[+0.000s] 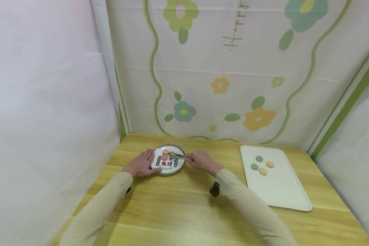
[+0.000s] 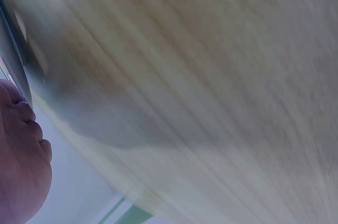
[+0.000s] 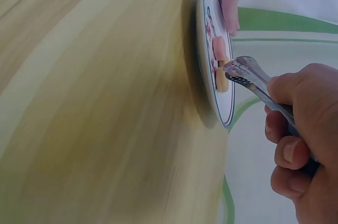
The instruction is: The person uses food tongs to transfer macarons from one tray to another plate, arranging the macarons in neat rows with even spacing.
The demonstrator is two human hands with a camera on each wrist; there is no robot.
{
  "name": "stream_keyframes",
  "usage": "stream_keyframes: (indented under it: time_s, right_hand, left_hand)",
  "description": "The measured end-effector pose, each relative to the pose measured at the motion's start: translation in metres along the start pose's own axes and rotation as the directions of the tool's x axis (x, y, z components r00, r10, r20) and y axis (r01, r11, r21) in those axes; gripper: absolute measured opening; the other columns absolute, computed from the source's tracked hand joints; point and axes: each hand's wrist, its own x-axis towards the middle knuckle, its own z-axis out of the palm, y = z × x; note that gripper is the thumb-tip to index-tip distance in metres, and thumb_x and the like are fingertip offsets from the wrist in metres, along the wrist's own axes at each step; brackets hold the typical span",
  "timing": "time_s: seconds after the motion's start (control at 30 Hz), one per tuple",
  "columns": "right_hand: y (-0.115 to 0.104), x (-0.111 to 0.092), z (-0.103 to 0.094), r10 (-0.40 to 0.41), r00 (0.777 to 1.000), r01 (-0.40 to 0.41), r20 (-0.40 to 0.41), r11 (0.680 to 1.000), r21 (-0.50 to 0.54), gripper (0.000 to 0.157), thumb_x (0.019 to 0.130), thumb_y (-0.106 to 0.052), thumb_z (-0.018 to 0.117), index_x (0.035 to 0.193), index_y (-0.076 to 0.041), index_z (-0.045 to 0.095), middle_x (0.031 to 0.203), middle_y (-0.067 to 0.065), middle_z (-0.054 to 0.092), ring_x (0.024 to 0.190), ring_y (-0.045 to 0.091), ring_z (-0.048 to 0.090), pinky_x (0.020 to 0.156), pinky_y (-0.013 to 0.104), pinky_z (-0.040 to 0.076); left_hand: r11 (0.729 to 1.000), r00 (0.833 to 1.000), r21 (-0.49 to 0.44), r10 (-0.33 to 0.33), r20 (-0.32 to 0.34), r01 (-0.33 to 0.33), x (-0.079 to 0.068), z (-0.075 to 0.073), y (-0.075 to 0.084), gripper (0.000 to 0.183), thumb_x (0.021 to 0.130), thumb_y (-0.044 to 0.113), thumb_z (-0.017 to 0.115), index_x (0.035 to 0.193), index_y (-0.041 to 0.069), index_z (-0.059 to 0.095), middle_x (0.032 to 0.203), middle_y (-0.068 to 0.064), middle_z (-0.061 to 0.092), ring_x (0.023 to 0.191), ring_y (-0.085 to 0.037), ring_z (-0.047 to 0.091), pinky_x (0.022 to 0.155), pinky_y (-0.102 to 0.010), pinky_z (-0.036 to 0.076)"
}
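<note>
A round white plate (image 1: 176, 169) with a dark rim and printed red characters lies on the table. On it sit a pink macaron (image 1: 164, 157) and a yellow macaron (image 1: 165, 152), side by side. My left hand (image 1: 142, 164) rests at the plate's left edge, fingers extended and thumb along the near rim. From the right, my right hand (image 1: 202, 160) grips metal tongs (image 1: 179, 156). In the right wrist view, the perforated tips of the tongs (image 3: 243, 71) are right at the yellow macaron (image 3: 222, 78), slightly parted.
A white rectangular tray (image 1: 283, 191) stands at the right of the wooden table (image 1: 172, 212). Two green macarons (image 1: 254, 166) and two yellow macarons (image 1: 263, 171) lie on it. A flower-printed cloth wall (image 1: 203, 61) rises behind the table, with pale cloth at both sides.
</note>
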Motion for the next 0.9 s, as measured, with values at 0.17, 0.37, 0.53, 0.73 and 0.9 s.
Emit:
stream_keyframes:
  time_s: [0.17,0.37,0.53,0.73,0.9]
  right_hand:
    - [0.0,0.006,0.003,-0.015,1.0,0.016,0.011,1.0,-0.024,0.029,0.093,-0.023,0.056,0.066,-0.019,0.046,0.054,-0.007,0.04,0.049,0.008,0.038,0.047,0.022,0.03]
    - [-0.003,0.01,0.005,-0.026,1.0,0.027,0.008,0.999,-0.02,0.028,0.091,-0.022,0.059,0.065,-0.018,0.049,0.055,-0.007,0.046,0.049,0.009,0.04,0.046,0.022,0.031]
    - [-0.002,0.012,0.01,-0.019,1.0,0.019,-0.006,0.999,-0.049,0.026,0.09,-0.022,0.06,0.067,-0.018,0.05,0.058,-0.006,0.047,0.051,0.01,0.042,0.047,0.023,0.032]
    - [0.0,0.015,0.015,0.0,1.0,-0.001,-0.007,0.998,-0.068,0.027,0.09,-0.023,0.06,0.067,-0.018,0.049,0.058,-0.006,0.048,0.051,0.01,0.042,0.046,0.023,0.033]
    - [0.004,0.015,0.019,0.018,1.0,-0.018,0.004,0.996,-0.086,0.026,0.09,-0.024,0.06,0.068,-0.018,0.05,0.059,-0.006,0.048,0.052,0.01,0.043,0.047,0.024,0.033]
  left_hand:
    - [1.0,1.0,0.015,-0.003,0.003,0.003,0.001,0.0,0.001,0.105,0.082,0.078,0.024,0.144,-0.007,0.018,0.152,-0.023,0.011,0.14,-0.037,0.012,0.114,-0.045,0.014]
    - [1.0,1.0,0.017,-0.005,0.005,0.005,0.0,-0.001,0.001,0.105,0.082,0.078,0.025,0.144,-0.007,0.018,0.152,-0.023,0.012,0.14,-0.037,0.011,0.114,-0.045,0.014]
    - [1.0,1.0,0.007,-0.003,-0.001,0.003,0.0,-0.001,0.001,0.103,0.083,0.076,0.026,0.144,-0.007,0.019,0.152,-0.023,0.012,0.14,-0.036,0.012,0.114,-0.046,0.015]
    - [1.0,1.0,0.004,0.0,-0.008,0.0,0.0,0.0,0.001,0.101,0.084,0.074,0.03,0.143,-0.008,0.02,0.151,-0.024,0.013,0.14,-0.037,0.013,0.114,-0.047,0.016]
    - [1.0,1.0,0.007,-0.007,-0.003,0.007,-0.001,-0.002,0.003,0.102,0.084,0.075,0.029,0.144,-0.007,0.02,0.151,-0.023,0.013,0.14,-0.037,0.013,0.114,-0.046,0.016]
